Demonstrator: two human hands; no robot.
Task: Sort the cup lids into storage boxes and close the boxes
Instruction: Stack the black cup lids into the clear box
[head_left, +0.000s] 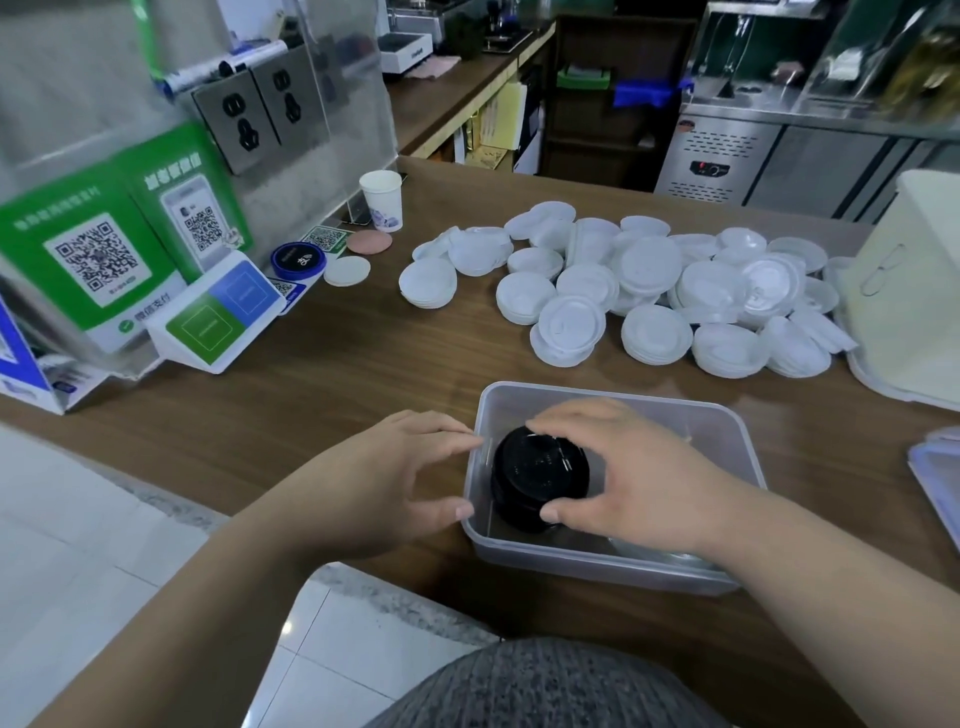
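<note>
Black lid stack (537, 470) in clear box (597, 569)
Right hand (641, 486) grips it upright, tops up; relaxed left hand (395, 478) touches its wall

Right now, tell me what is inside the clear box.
A stack of black lids sits inside the clear box, gripped from above by the right hand. That hand and its forearm cover the box's right part, so anything lying there cannot be seen.
</note>
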